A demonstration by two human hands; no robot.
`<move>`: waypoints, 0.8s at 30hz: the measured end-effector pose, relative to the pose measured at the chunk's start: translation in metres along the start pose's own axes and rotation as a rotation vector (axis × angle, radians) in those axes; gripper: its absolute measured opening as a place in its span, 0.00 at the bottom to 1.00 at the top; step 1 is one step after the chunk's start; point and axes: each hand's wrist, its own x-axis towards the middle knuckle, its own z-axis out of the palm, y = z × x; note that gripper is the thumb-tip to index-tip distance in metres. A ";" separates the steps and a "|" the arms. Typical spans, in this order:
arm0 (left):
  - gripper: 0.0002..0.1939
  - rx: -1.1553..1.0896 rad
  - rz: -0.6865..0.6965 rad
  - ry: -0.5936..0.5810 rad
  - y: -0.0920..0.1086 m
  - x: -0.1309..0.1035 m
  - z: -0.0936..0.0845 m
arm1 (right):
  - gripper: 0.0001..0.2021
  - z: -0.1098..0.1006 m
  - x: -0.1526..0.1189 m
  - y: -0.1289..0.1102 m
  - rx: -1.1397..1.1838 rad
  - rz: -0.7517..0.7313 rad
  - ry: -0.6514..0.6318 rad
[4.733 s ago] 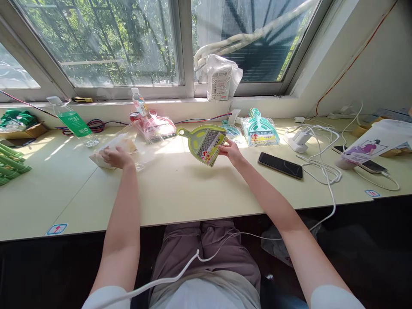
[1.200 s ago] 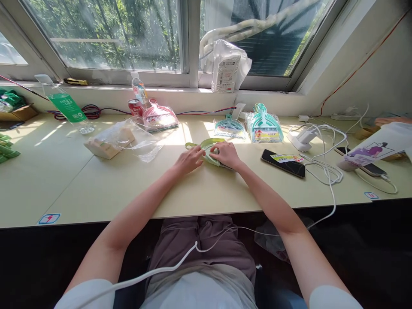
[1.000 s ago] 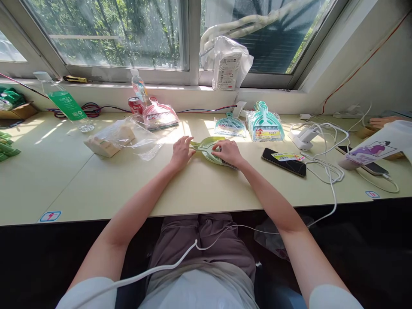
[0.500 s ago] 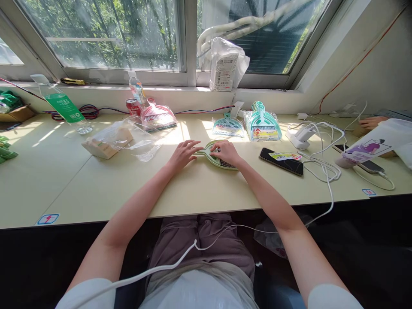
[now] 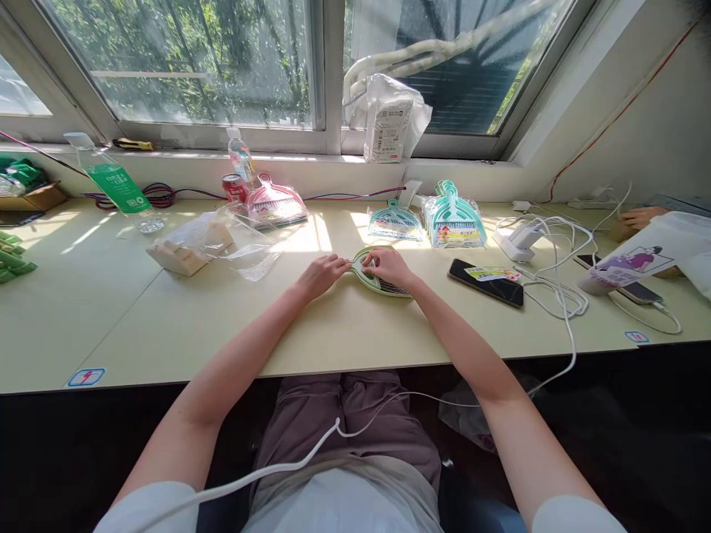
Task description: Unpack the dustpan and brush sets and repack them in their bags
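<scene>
A light green dustpan with a dark-bristled brush [image 5: 383,287] lies flat on the table in front of me, its handle pointing left. My left hand [image 5: 326,274] is closed round the end of the handle. Over the dustpan's upper left part, my right hand [image 5: 387,266] pinches at the green set with thumb and fingers, covering some of it. Behind it are a small bagged teal dustpan set [image 5: 395,222] and a stack of bagged teal sets [image 5: 454,218]. A bagged pink set [image 5: 274,203] lies further left.
A black phone [image 5: 486,283] with a bright label lies right of my right hand, beside white cables and a charger [image 5: 519,240]. Left are a plastic-wrapped package [image 5: 192,244], a red can [image 5: 234,188] and a green-labelled bottle [image 5: 118,187]. Another person's hand [image 5: 641,217] shows far right.
My left hand's fingers were spread beside the handle and have now closed on it. My right hand stays at nearly the same spot. The camera view has shifted slightly.
</scene>
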 end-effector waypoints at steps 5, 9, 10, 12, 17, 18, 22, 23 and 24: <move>0.20 -0.026 -0.036 -0.020 0.003 0.002 -0.003 | 0.05 0.000 0.007 0.004 -0.016 0.006 -0.039; 0.20 -0.036 -0.070 -0.037 0.006 0.002 -0.003 | 0.05 -0.001 0.010 0.004 -0.025 0.026 -0.066; 0.20 -0.032 -0.077 -0.039 0.007 0.001 -0.003 | 0.05 -0.001 0.010 0.003 -0.033 0.030 -0.067; 0.19 -0.018 -0.083 -0.044 0.008 0.001 -0.003 | 0.06 -0.002 0.010 0.002 -0.053 0.031 -0.067; 0.19 -0.035 -0.090 -0.044 0.008 0.002 -0.004 | 0.06 -0.003 0.009 -0.001 -0.078 0.019 -0.063; 0.19 -0.054 -0.095 -0.043 0.008 0.002 -0.003 | 0.06 -0.003 0.009 -0.001 -0.080 0.020 -0.066; 0.20 -0.093 -0.111 -0.044 0.007 0.001 0.001 | 0.05 -0.004 0.008 -0.002 -0.086 0.026 -0.075; 0.20 -0.088 -0.116 -0.041 0.007 0.000 0.002 | 0.05 -0.003 0.007 -0.002 -0.085 0.024 -0.074; 0.21 -0.080 -0.119 -0.036 0.007 0.000 0.004 | 0.05 -0.003 0.007 -0.002 -0.085 0.020 -0.072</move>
